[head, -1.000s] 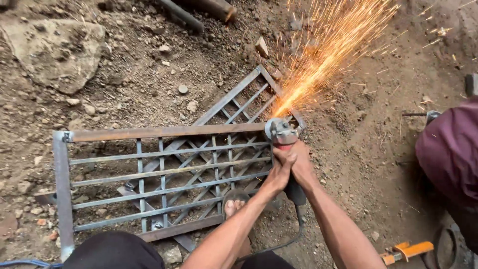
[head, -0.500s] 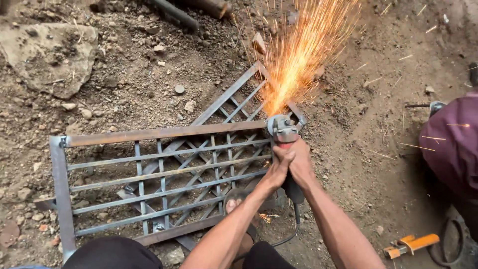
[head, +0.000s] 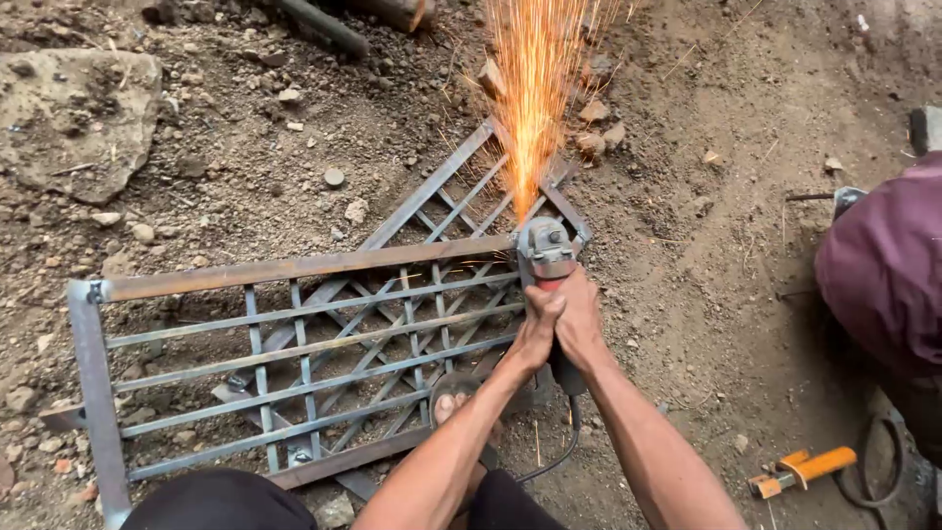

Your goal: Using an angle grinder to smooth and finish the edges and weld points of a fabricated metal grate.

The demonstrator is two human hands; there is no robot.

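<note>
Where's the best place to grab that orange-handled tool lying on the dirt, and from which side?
Probably grip the orange-handled tool by its long orange handle, coming down from above. It lies flat on the bare ground, with the handle's upper end free and the stubby head pointing lower left.

One head-worn camera looks steeply down, facing forward over the person's arms. It sits close above the dirt ground. No second view shares it.
</note>
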